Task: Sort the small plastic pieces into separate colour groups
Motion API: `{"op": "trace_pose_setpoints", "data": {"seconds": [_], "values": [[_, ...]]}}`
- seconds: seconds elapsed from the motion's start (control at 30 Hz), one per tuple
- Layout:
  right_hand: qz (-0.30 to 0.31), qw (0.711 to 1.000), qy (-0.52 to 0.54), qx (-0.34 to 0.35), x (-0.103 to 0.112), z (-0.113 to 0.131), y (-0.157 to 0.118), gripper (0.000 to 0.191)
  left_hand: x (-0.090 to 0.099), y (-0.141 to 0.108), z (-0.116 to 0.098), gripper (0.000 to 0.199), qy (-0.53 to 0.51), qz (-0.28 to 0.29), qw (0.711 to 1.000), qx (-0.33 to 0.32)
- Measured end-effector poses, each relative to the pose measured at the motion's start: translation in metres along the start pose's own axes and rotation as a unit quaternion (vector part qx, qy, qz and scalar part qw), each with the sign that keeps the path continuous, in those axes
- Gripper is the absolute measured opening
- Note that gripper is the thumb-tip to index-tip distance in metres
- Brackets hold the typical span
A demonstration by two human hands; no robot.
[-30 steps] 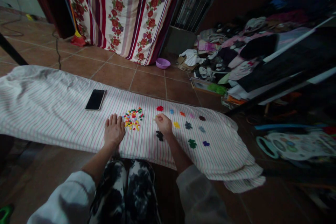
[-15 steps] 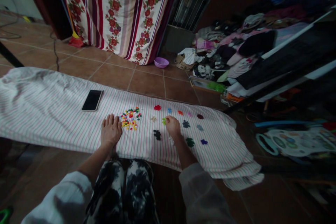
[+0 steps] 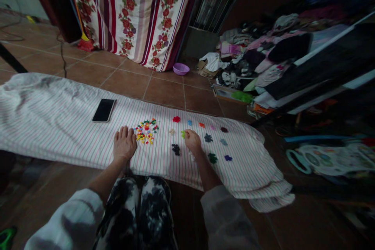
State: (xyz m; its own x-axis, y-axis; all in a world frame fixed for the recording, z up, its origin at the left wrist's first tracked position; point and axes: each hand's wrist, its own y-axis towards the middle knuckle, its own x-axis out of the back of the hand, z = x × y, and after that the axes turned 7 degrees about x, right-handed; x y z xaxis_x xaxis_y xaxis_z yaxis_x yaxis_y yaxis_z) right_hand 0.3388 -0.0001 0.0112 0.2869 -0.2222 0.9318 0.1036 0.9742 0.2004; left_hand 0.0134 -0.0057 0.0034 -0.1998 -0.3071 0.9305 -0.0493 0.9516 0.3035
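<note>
Head view: small multicoloured pieces [image 3: 146, 131] heaped on striped cloth [image 3: 58, 125]

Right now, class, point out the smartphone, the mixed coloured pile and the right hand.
smartphone [image 3: 103, 110], head view, its dark screen
mixed coloured pile [image 3: 146, 131], head view, its centre
right hand [image 3: 192, 141], head view, back of hand

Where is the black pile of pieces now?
In the head view, the black pile lies on the striped cloth, just left of the right hand, between it and the mixed coloured heap.
</note>
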Motion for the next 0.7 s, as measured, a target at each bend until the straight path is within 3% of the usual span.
{"op": "trace_pose_setpoints", "data": {"seconds": [0.23, 0.4, 0.53, 0.7], "values": [[0.008, 1.0, -0.004, 0.003, 0.001, 0.0, 0.0, 0.034, 0.0, 0.0, 0.0, 0.048, 0.0, 0.005, 1.0, 0.003], [-0.022, 1.0, -0.005, 0.015, 0.007, 0.006, -0.001, 0.032, -0.002, 0.0, 0.001, 0.048, 0.001, 0.006, 1.0, 0.003], [-0.049, 0.997, 0.03, 0.053, 0.007, 0.025, 0.003, 0.032, -0.004, 0.0, 0.001, 0.048, 0.002, 0.005, 1.0, 0.004], [-0.003, 0.99, 0.078, 0.114, -0.008, 0.066, 0.017, 0.029, -0.001, 0.001, 0.0, 0.048, -0.002, 0.011, 1.0, 0.007]]}}
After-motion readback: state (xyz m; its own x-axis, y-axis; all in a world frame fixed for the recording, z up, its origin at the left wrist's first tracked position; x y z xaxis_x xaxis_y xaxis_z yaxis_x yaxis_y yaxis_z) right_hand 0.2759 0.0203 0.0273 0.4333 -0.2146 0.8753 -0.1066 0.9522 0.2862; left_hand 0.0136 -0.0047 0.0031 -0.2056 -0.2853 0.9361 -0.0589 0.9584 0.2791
